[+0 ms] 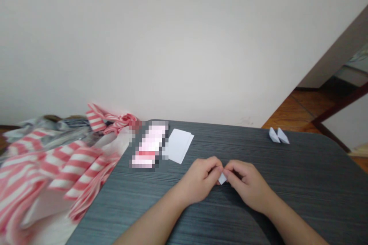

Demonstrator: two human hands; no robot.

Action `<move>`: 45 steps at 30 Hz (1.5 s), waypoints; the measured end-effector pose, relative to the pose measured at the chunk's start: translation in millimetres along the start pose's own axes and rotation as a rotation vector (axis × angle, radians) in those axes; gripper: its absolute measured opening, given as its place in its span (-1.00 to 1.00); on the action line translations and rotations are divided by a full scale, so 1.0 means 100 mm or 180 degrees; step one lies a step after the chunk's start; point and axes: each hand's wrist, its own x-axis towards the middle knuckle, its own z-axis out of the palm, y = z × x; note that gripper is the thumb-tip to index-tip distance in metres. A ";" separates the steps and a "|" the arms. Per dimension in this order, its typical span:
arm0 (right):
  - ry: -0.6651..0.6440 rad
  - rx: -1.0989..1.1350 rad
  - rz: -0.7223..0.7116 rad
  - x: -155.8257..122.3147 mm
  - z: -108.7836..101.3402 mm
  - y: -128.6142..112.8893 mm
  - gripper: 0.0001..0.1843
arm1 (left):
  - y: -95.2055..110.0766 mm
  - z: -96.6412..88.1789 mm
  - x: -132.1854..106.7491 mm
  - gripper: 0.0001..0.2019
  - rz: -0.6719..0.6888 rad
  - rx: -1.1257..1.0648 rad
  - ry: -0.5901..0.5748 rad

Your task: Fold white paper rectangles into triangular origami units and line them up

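A small folded piece of white paper (pixel 222 178) is pinched between both hands, just above the dark table (pixel 161 206). My left hand (pixel 204 178) grips its left side with thumb and fingers closed. On the other side my right hand (pixel 245 183) pinches it the same way, the fingertips of the two hands nearly touching. Most of the paper is hidden behind the fingers. To the left lies a short stack of white paper sheets (pixel 178 146). Two folded white paper shapes (pixel 278 136) stand side by side near the table's far right edge.
A pixelated pink and white oblong (pixel 151 143) lies left of the sheets. Red-and-white striped cloth (pixel 69 164) is heaped beside the table's left edge. A pale wall (pixel 184 46) rises behind the table, and a wooden floor (pixel 301 109) shows at right.
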 end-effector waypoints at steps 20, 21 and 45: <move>0.0420 0.0703 0.0530 -0.05 0.05 0.22 -0.82 | -0.25 0.10 0.04 -0.77 -0.0370 -0.1111 0.0528; 0.0417 0.0759 0.0532 -0.05 0.04 0.22 -0.82 | -0.25 0.10 0.04 -0.77 -0.0372 -0.1177 0.0558; 0.0663 0.1020 0.0301 -0.08 0.06 0.24 -0.84 | -0.11 0.08 0.06 -0.70 -0.0486 -0.1744 0.0409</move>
